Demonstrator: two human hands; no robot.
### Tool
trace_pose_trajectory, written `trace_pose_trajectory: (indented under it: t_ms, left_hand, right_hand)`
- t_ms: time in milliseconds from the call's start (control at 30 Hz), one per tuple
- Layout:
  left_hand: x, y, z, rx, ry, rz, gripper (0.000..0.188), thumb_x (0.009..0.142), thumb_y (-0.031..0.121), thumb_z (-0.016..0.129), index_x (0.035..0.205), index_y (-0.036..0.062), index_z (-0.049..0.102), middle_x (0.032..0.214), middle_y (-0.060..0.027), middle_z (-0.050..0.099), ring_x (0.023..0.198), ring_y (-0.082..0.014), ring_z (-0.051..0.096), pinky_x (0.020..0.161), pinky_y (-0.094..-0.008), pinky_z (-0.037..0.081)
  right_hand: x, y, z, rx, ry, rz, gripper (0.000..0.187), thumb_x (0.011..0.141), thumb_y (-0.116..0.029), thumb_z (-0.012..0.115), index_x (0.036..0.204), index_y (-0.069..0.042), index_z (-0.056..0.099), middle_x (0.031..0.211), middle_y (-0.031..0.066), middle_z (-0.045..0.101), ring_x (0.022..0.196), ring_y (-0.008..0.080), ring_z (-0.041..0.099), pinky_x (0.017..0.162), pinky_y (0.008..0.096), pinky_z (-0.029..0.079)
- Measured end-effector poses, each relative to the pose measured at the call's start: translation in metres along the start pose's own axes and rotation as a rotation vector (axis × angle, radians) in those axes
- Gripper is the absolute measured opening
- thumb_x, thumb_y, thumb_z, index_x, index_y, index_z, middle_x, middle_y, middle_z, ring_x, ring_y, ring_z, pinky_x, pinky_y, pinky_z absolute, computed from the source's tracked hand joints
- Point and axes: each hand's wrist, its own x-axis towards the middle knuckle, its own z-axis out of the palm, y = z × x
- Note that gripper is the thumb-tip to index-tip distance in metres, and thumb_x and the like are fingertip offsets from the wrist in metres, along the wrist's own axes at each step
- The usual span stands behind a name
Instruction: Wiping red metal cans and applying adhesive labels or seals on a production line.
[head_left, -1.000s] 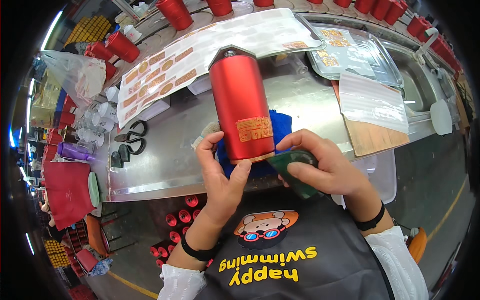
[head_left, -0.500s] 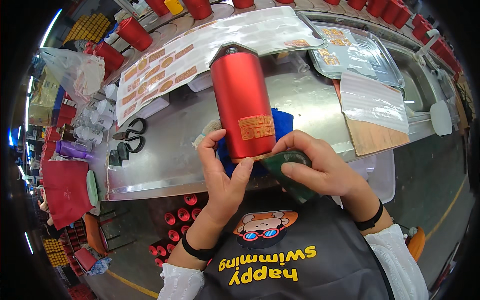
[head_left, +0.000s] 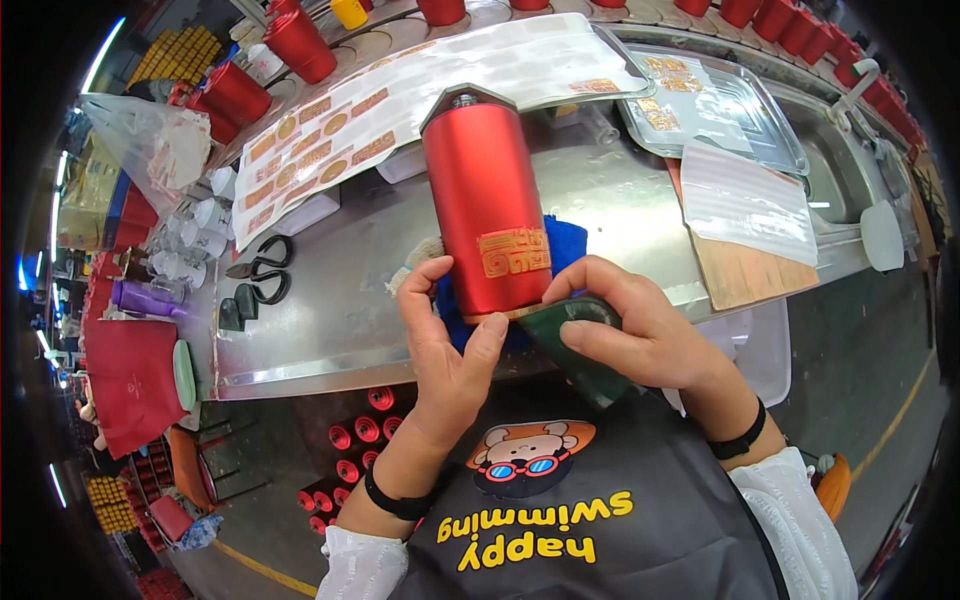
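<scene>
A shiny red metal cylinder point(head_left: 478, 175) stands tilted in front of me, a gold patterned decal point(head_left: 514, 253) low on its side. My left hand point(head_left: 438, 350) grips its lower end between thumb and fingers. A dark hexagonal piece point(head_left: 470, 94) sits at the far end. In my right hand point(head_left: 650, 330) is a flexible dark green scraper-like sheet point(head_left: 585, 362), pinched between thumb and fingers, close to the cylinder's base at the right; whether it touches is unclear. Behind the cylinder lies a blue cloth point(head_left: 567, 258), partly hidden.
Decal sheets point(head_left: 400, 90) lie along the back of the metal table point(head_left: 340, 340). Black-handled scissors point(head_left: 268, 270) rest at left. A clear tray point(head_left: 745, 110), brown board point(head_left: 755, 270) and sink point(head_left: 830, 170) are on the right. Red containers point(head_left: 300, 45) line the far conveyor.
The red containers at the back have shifted to the right. My right hand and the green sheet have moved slightly; the sheet's face shows flatter. My left hand still holds the cylinder.
</scene>
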Motion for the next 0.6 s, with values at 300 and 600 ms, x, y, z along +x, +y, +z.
trace_pose_trajectory:
  t_ms: [300,600]
  left_hand:
    - [0.000,0.000,-0.002,0.073,-0.012,0.016,0.061,0.080,0.016,0.065,0.130,-0.0014,0.033,0.124,-0.0144,0.039,0.120,-0.0235,0.039,0.105,-0.0361,0.030]
    - [0.005,0.006,0.005,0.198,0.008,0.029,0.063,0.077,0.011,0.065,0.130,-0.0018,0.033,0.124,-0.0152,0.039,0.119,-0.0250,0.040,0.104,-0.0367,0.031]
  right_hand:
    - [0.001,0.002,0.002,0.057,0.077,0.013,0.026,0.086,-0.014,0.060,0.107,-0.001,0.053,0.086,0.0103,0.062,0.080,0.0168,0.060,0.071,0.0313,0.048]
    - [-0.003,0.006,-0.003,0.041,0.123,0.029,0.025,0.086,-0.014,0.061,0.106,-0.001,0.053,0.085,0.0092,0.062,0.078,0.0151,0.059,0.068,0.0306,0.048]
